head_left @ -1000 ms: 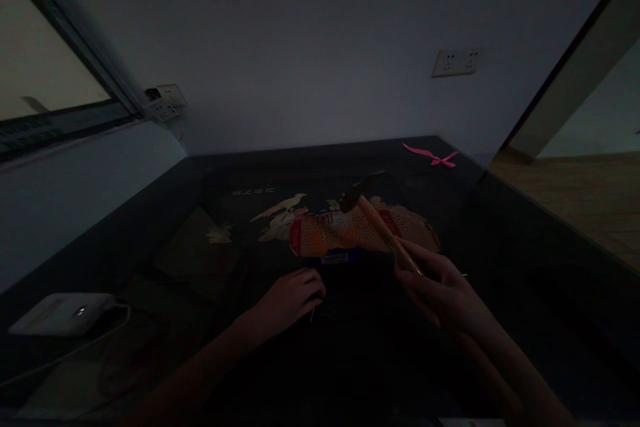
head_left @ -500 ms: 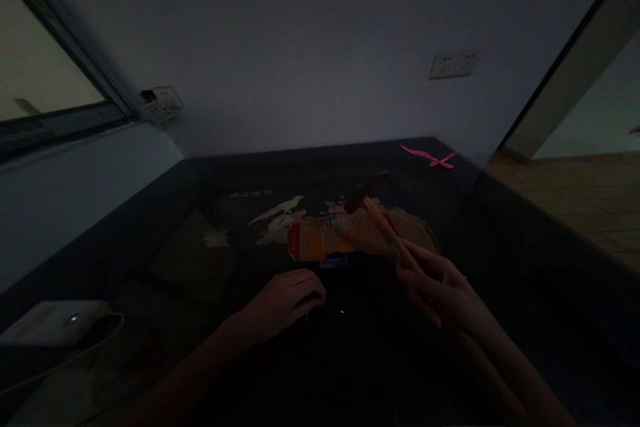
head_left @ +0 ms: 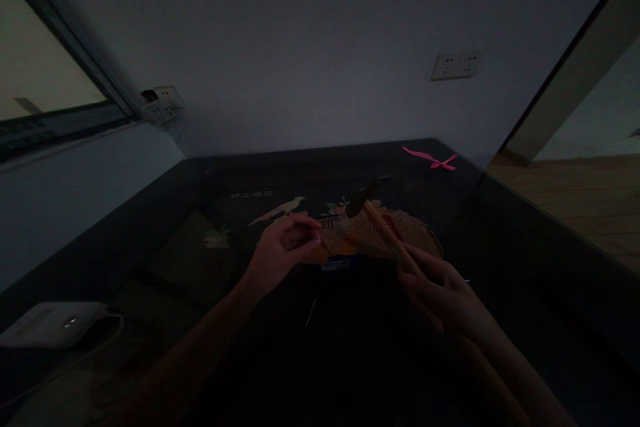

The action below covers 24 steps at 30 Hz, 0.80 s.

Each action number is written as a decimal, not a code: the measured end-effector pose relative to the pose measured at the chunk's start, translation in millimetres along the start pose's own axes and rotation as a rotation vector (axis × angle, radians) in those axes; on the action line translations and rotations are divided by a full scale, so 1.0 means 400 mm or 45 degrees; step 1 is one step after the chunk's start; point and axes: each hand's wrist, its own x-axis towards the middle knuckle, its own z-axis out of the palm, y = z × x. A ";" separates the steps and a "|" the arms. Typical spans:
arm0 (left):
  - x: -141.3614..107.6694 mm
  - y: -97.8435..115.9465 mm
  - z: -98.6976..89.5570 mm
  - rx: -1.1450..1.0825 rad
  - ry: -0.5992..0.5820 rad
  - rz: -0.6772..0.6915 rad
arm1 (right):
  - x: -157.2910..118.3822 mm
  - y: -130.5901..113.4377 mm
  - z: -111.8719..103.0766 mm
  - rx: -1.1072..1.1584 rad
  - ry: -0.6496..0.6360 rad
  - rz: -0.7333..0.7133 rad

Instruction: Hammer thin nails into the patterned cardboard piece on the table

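My right hand is wrapped round the wooden handle of a hammer, whose dark head is up at the far end, over a tan, dotted piece of cardboard. Fingertips pinched, my left hand is above the cardboard's left part and covers that end of it. A thin, dark nail seems to stick out from those fingertips; the dim light blurs it. Nearer to me, another thin, shiny nail lies on the dark table. Orange, red and blue print shows on the cardboard.
A pink ribbon lies at the back right of the table. At the left is a white power bank with a cable. Wall sockets are on the wall behind. A bird picture decorates the tabletop.
My left hand has lifted from the tabletop and moved forward over the cardboard, with a thin nail in its fingers. My right hand and the hammer have hardly moved.
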 end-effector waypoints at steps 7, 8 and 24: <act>0.127 -0.037 0.052 0.228 0.126 0.234 | 0.003 0.009 0.004 0.025 -0.005 0.014; 0.139 -0.045 0.060 0.266 0.112 0.250 | 0.004 0.009 0.004 0.021 -0.012 0.005; 0.145 -0.103 0.070 0.388 -0.085 0.234 | 0.016 0.022 0.000 0.017 -0.013 0.046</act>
